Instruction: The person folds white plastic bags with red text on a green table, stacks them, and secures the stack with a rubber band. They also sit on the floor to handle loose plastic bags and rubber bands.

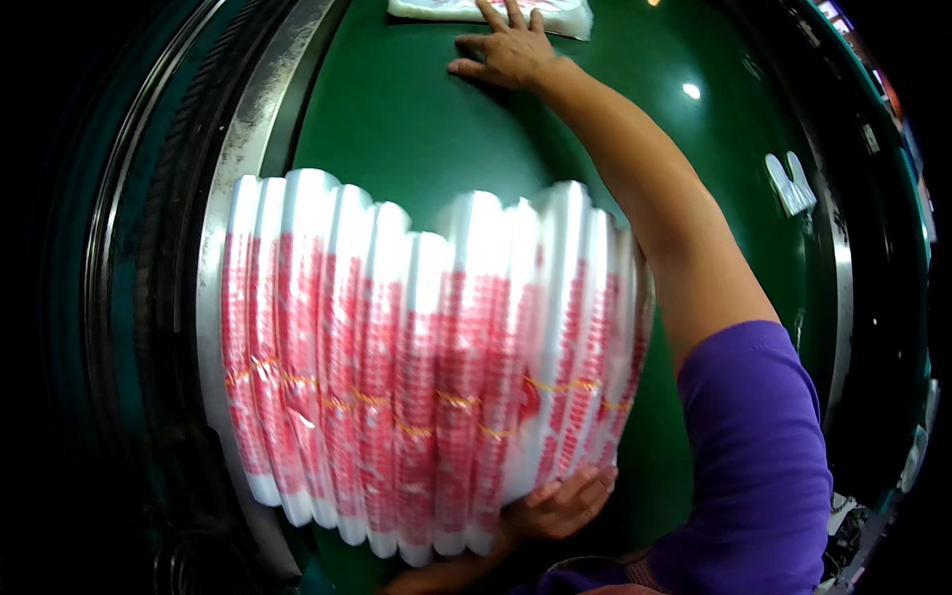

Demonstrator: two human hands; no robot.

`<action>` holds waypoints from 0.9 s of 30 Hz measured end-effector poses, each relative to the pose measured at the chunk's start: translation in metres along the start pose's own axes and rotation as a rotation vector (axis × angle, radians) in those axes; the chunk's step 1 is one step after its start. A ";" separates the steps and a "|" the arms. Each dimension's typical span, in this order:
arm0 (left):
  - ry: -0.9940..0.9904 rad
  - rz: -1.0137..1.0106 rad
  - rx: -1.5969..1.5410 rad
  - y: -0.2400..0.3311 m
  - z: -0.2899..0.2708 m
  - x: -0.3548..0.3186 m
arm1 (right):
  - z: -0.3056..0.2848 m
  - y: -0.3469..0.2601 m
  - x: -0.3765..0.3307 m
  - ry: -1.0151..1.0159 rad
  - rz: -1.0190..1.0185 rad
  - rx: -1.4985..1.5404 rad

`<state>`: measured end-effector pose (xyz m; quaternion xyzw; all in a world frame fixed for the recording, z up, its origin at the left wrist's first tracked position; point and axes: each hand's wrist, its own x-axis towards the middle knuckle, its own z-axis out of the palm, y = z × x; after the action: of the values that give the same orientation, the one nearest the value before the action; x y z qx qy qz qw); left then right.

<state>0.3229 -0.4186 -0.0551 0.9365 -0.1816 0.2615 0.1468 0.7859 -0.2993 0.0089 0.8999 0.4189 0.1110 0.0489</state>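
A row of several rolled bundles of clear plastic bags with red print (377,337) lies side by side in front of me, each tied round the middle with a yellow band. My left hand (563,504) comes in under the row from below, its fingers curled against the lower ends of the rightmost rolls. My right hand (511,50) is stretched far forward, fingers spread. Its fingertips lie at the near edge of a flat stack of plastic bags (565,18), cut off by the top of the view. The rolls on the right look slightly blurred.
Everything rests on a green belt-like surface (397,129) with a worn metal rail (260,124) along the left side. A small white, two-lobed plastic piece (789,184) lies near the right rail. Dark machine parts stand beyond both rails.
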 end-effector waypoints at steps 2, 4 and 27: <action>0.000 -0.024 0.036 0.003 0.001 -0.003 | 0.006 0.010 0.029 -0.014 0.026 0.174; -0.014 -0.042 0.030 0.003 0.000 0.000 | 0.005 0.016 0.024 0.022 0.118 0.198; 0.028 0.116 0.274 0.021 -0.015 -0.007 | -0.021 -0.033 -0.679 0.384 0.144 0.392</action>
<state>0.3023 -0.4298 -0.0424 0.9319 -0.1961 0.3050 0.0050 0.3322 -0.7978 -0.0842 0.8821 0.3691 0.1994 -0.2143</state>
